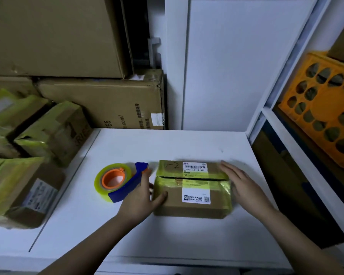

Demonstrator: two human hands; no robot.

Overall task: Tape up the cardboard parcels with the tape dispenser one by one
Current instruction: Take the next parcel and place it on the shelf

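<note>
Lying on the white table (139, 231): a cardboard parcel (193, 189), top seam gaping. Flanking it, both hands with fingers straight: left hand (142, 199) touching its left side, right hand (240, 183) against its right end. Resting just left: the tape dispenser (119, 181).

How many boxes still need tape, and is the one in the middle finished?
Not finished. The middle parcel still shows a dark open slit across its top. Both hands, left hand and right hand, rest flat against its sides. The tape dispenser lies untouched beside it. The pile of parcels on the left already wears yellow tape, so it looks done.
</note>
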